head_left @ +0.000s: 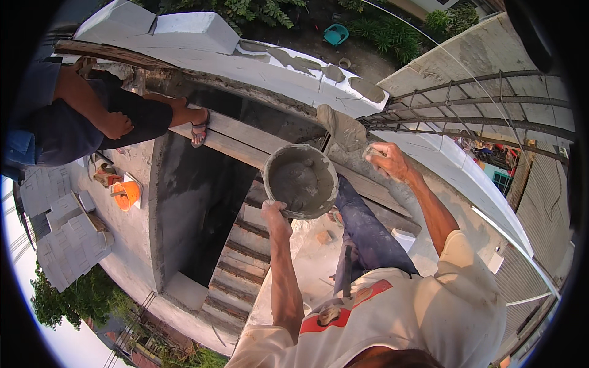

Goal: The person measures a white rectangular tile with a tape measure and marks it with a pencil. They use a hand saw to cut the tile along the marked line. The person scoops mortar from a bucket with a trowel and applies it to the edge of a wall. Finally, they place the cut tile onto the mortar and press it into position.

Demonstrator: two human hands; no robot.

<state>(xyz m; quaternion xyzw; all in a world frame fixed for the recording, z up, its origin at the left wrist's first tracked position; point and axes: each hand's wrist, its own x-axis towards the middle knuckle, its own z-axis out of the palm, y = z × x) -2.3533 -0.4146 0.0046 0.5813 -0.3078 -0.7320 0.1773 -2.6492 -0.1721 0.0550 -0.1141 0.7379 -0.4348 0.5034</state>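
My left hand (276, 216) grips the near rim of a round, mortar-crusted bucket (314, 214). The bucket is tilted so that I look into it, and wet grey mortar (299, 184) lies inside. To the right of it, my right hand (389, 162) is raised with the fingers closed around what looks like a small lump of grey mortar, mostly hidden by the fingers. Just beyond that hand, a mound of mortar (343, 127) sits on the wall top near the foot of the steel bars.
Wooden planks (236, 147) span a deep opening (202, 202); another person's sandalled foot (199, 129) rests on them. White blocks (196, 34) line the far wall. Rebar (466, 101) juts in at right. An orange bucket (125, 195) and stacked blocks (70, 236) stand left.
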